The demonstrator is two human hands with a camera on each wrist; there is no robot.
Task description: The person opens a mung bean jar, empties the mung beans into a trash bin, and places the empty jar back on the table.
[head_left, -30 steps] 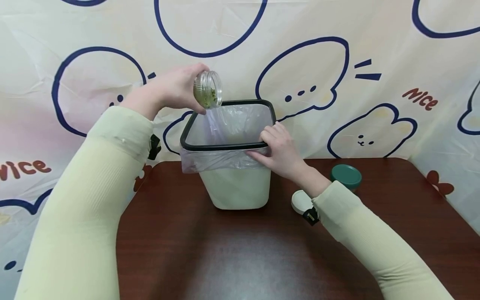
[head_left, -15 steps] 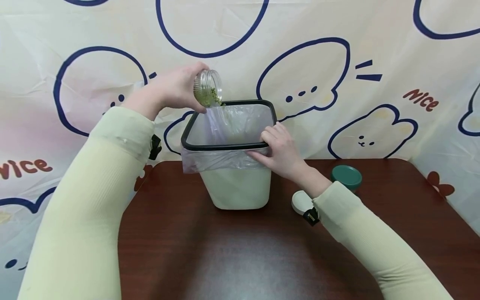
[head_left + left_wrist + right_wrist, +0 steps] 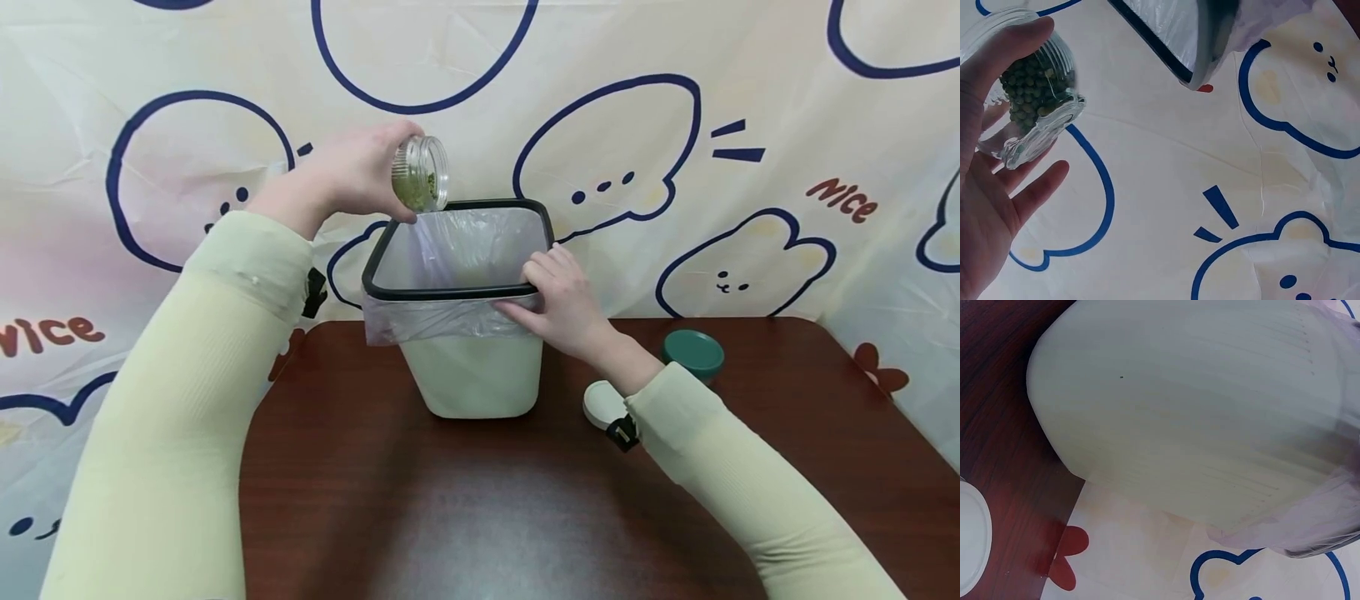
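Note:
My left hand [image 3: 358, 175] grips a clear jar [image 3: 420, 175] on its side above the left back of the bin, its mouth facing right. Small green beans [image 3: 1029, 90] lie inside the jar in the left wrist view. The pale bin [image 3: 480, 375] stands upright, with a black rim [image 3: 450, 294] over a translucent liner [image 3: 442, 321]. My right hand [image 3: 562, 300] holds the bin's right front corner, fingers over the rim and thumb against the liner outside. The right wrist view shows the bin's side [image 3: 1179, 412], but hardly any of that hand.
A white round lid [image 3: 602, 404] lies on the brown table [image 3: 465, 500], beside my right wrist. Behind that forearm stands a container with a green top [image 3: 693, 352]. A patterned cloth [image 3: 465, 50] hangs behind the table.
Some green beans were at the jar's mouth half a second ago; now none show falling. The jar and my left hand have moved slightly up and right. My right hand keeps its hold.

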